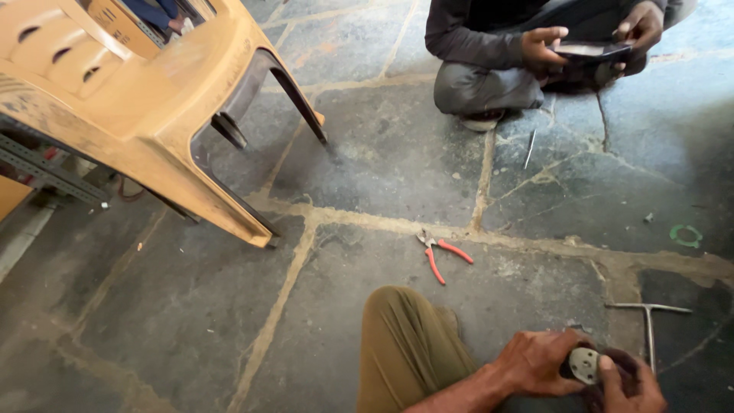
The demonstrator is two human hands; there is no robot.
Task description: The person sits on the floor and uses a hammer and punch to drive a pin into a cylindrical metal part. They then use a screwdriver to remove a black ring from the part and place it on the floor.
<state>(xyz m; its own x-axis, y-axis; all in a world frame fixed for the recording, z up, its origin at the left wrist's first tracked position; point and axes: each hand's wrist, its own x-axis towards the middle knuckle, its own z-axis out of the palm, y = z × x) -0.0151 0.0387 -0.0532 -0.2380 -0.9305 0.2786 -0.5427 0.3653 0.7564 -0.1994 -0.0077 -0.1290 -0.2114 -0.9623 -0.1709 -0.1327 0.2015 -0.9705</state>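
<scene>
Currently: Both Hands Closed on a Small Round Part

Presently the person sits on a stone floor (367,153) of dark slabs with pale joints, one knee in olive trousers (405,344) raised at the lower centre of the head view.

Hand state. The left hand (535,363) is curled around a small round part (585,365) with a pale, disc-shaped face bearing a few small holes; the fingers wrap its dark body from the left. The right hand (631,386) closes on the same part from the right, with the thumb pressed against the edge of the pale face. Both hands grip the part together, held low at the lower right of the view, just above the floor.

Surrounding items. A metal T-shaped tool (649,321) lies on the floor just beyond the hands. Red-handled pliers (440,256) lie with handles spread, well apart from the hands, in front of the knee. A green ring (686,235) rests at the right edge. A thin metal rod (529,149) lies further off.

Other features. A tan plastic chair (153,99) stands at the upper left. Another person squats at the top of the view, with a flat dark object (589,50) held between both of that person's hands.
</scene>
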